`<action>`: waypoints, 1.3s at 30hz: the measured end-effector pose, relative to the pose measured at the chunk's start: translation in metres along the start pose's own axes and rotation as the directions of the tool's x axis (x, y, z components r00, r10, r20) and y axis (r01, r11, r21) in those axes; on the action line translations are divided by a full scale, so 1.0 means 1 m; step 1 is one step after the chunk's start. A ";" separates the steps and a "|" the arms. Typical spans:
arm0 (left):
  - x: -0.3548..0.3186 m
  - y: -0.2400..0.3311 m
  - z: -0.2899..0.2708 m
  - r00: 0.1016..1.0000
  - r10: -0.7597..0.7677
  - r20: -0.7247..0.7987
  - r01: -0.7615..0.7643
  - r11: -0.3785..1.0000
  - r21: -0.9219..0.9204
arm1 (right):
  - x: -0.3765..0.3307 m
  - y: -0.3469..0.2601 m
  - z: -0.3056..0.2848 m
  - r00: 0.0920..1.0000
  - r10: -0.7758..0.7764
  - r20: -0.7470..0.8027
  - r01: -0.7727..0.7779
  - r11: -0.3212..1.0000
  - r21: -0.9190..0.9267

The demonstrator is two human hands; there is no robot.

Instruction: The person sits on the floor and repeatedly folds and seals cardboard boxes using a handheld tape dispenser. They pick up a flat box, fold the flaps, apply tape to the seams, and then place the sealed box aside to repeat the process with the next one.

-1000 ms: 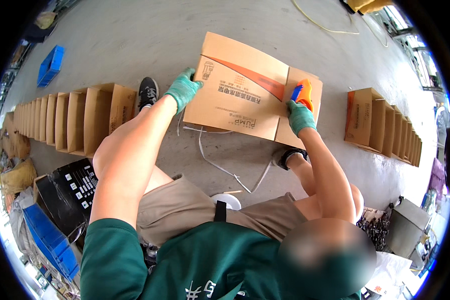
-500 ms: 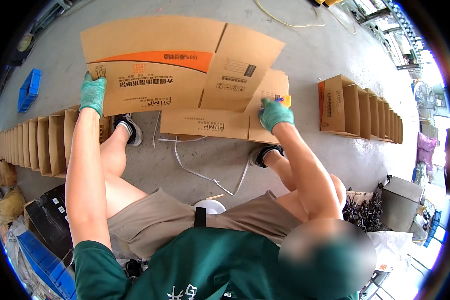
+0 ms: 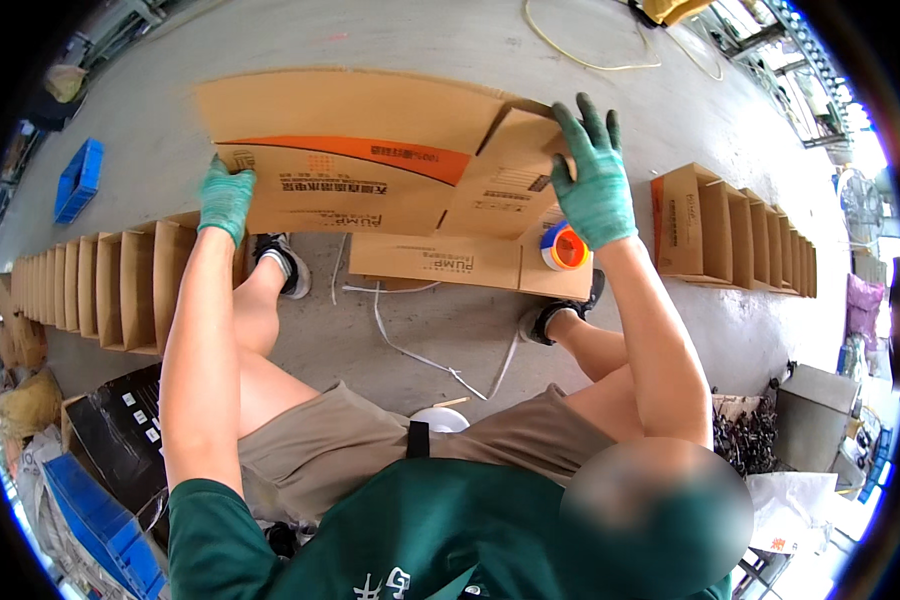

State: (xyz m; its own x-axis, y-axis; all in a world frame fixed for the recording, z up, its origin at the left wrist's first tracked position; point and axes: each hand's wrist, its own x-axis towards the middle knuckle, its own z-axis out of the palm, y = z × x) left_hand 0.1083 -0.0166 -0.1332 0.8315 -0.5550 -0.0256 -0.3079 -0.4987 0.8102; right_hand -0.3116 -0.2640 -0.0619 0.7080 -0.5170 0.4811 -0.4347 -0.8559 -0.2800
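While both gloved hands work the box (image 3: 370, 170), the grips differ. Left hand (image 3: 226, 198) is closed on the box's left edge, fingers wrapped over it, at about 9 o'clock of the box. Right hand (image 3: 592, 180) lies flat and spread on the right flap at about 3 o'clock, pressing, not clamped on anything; whether the thumb hooks the edge I cannot tell. Box is a brown carton with an orange stripe, half unfolded, held up in front of the knees, above the floor (image 3: 370, 40). Tape roll (image 3: 564, 247), orange core, sits just under the right wrist at 6 o'clock of that hand. Outward: row of folded cartons (image 3: 90, 290) at 9 o'clock, another row (image 3: 740, 235) at 3 o'clock, blue crate (image 3: 78, 180) at 10 o'clock.
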 end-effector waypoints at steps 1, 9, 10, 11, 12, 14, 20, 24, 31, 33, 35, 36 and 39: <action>-0.001 -0.001 0.001 1.000 0.006 0.026 -0.005 0.999 -0.038 | -0.005 -0.003 0.000 0.999 0.048 -0.016 -0.048 0.999 0.012; -0.057 0.045 0.025 0.877 0.105 0.469 -0.108 0.994 -0.021 | 0.026 -0.032 -0.034 0.992 -0.080 -0.097 0.104 0.957 0.270; -0.059 0.045 0.025 0.804 0.025 0.594 -0.132 0.982 0.136 | 0.025 -0.033 -0.028 0.996 -0.091 -0.022 0.094 0.950 0.297; -0.060 0.042 0.028 0.769 0.014 0.640 -0.163 0.971 0.174 | 0.023 -0.031 -0.020 0.993 -0.106 0.055 0.083 0.944 0.321; -0.060 0.043 0.031 0.729 0.002 0.685 -0.197 0.958 0.206 | 0.018 -0.028 -0.008 0.984 -0.147 0.100 0.124 0.970 0.209; -0.063 0.048 0.032 0.712 0.086 0.697 -0.213 0.972 0.098 | -0.005 -0.012 0.025 0.978 -0.132 0.162 0.125 0.991 0.053; -0.072 0.064 0.026 0.758 0.490 0.431 -0.263 0.834 -0.485 | -0.008 -0.011 0.037 0.978 0.143 0.150 -0.192 0.899 0.393; -0.064 0.057 0.038 0.768 0.451 0.455 -0.367 0.891 -0.266 | -0.021 0.006 0.041 0.930 0.317 0.185 -0.364 0.725 0.585; -0.062 0.073 0.066 0.934 0.298 0.197 -0.315 0.947 0.057 | 0.021 0.011 -0.009 0.533 0.764 0.363 -0.606 0.046 0.794; -0.065 0.076 0.068 0.941 0.289 0.179 -0.303 0.951 0.060 | 0.035 0.008 -0.012 0.532 0.656 0.536 -0.614 -0.136 0.777; -0.066 0.075 0.072 0.929 0.344 0.134 -0.355 0.932 0.076 | 0.016 0.061 0.015 0.580 0.565 0.587 -0.605 -0.183 0.775; -0.066 0.084 0.070 0.938 0.284 0.199 -0.305 0.948 0.086 | 0.005 0.075 0.026 0.676 0.517 0.526 -0.623 0.020 0.782; -0.069 0.092 0.066 0.918 0.332 0.217 -0.362 0.925 0.113 | -0.020 0.079 0.048 0.854 0.376 0.359 -0.505 0.436 0.745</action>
State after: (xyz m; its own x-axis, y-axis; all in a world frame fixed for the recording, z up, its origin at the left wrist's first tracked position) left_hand -0.0081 -0.0679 -0.0952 0.5605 -0.8196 0.1188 -0.6380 -0.3359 0.6929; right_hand -0.3335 -0.3221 -0.1333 0.6413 -0.7673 0.0072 -0.1329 -0.1203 -0.9838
